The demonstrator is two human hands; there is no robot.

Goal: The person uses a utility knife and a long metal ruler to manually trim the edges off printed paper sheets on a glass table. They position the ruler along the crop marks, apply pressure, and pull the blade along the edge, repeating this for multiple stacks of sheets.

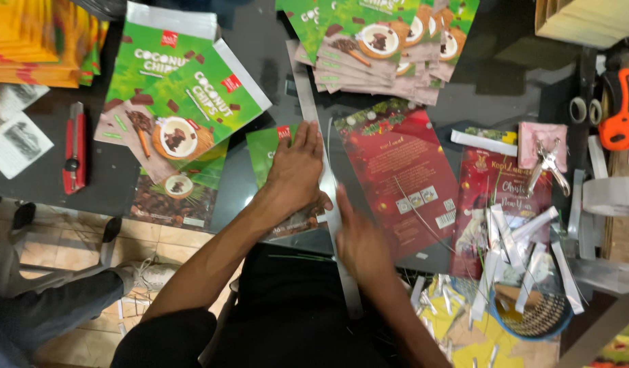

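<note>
Your left hand (297, 170) lies flat, fingers spread and straight, pressing down on a long metal ruler (326, 184) where it crosses a green printed pouch (272, 155); that open palm grips nothing, it seems to be there simply to pin ruler and pouch against the dark tabletop (260, 48) so neither slides. Your right hand (359, 242) sits just beside the ruler's edge, nearer your body than the left, and it is blurred: its fingers look curled, but you cannot tell whether they hold a blade or anything else. The ruler runs away from you, past the left fingertips. Just to the right of both hands lies a red printed sheet (400, 174), flat, with a thin trimmed strip curling across it. Beyond that, well right of your right hand, a heap of silvery offcut strips (512, 238) spills over a round blue basket (536, 320). Left of your left hand, two larger green pouches (185, 95) overlap, and farther left a red utility knife (74, 146) rests untouched, apart from both hands. A fanned stack of green pouches (382, 41) sits ahead of the left fingertips.
</note>
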